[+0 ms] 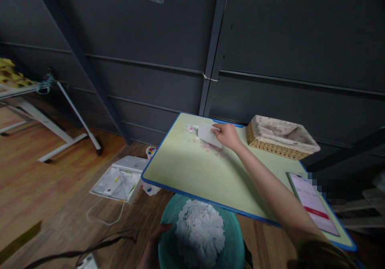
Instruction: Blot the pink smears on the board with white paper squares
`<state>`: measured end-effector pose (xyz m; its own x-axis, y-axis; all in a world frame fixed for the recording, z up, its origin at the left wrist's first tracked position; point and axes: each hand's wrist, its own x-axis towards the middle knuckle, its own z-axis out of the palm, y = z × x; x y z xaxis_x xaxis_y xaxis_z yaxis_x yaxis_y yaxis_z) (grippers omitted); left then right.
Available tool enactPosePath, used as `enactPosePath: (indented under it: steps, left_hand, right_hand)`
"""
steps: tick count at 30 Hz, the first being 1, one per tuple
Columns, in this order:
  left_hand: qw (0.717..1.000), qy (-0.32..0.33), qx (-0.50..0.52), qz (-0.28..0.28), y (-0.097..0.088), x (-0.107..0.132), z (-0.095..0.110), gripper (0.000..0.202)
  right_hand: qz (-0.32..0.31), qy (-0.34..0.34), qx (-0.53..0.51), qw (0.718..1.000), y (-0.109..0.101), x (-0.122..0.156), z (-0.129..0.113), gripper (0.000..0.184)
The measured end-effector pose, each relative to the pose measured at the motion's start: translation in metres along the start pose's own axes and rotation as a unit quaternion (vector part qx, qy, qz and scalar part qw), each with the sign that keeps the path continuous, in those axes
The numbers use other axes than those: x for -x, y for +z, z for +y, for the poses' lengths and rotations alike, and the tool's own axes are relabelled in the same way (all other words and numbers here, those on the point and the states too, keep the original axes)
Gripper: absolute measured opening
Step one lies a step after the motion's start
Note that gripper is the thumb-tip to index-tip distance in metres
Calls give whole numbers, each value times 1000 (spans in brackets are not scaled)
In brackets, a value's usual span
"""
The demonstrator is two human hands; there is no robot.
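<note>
At the far side of the pale green table (180, 168), my right hand (229, 136) pinches a flat white card (209, 135) by its right end. The card is tilted, its lower edge down at the tabletop. A small heap of white bits (191, 128) lies just left of it, and pinkish specks (213, 150) show beneath it. Below the table's near edge, my left hand (157, 237) grips the left rim of a teal plastic basket (237, 237). A big mound of white bits (200, 229) fills the basket's middle. The fingers of that hand are partly hidden and dark.
A lined wicker basket (278, 153) stands at the table's back right, with a tablet-like device (314, 205) near the right edge. On the floor to the left lies an open white box (117, 181) with a cable. A dark panelled wall (150, 32) rises behind the table.
</note>
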<state>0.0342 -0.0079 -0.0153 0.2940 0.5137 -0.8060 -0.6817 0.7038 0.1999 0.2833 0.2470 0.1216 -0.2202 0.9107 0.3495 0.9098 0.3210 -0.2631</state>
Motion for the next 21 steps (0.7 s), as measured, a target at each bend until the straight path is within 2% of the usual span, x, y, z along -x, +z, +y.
enactPosePath:
  steps: [6,10,15,21]
  left_hand:
    - [999,25,-29,8,0,2,-1,28]
    - [999,35,-16,8,3,5,1,11]
    - [996,75,-44,37,7,10,6,8]
    - [994,104,-9,39,13,21,11,10]
  right_hand:
    - [-18,-27,-8,999,-7,18,-10,29]
    - [-16,-26,-19,999,-13,43,-18,29]
    - [-21,-36,-54,998,-21,86,-27,27]
    - [-5,-63,-146,987,-31,150,-32,27]
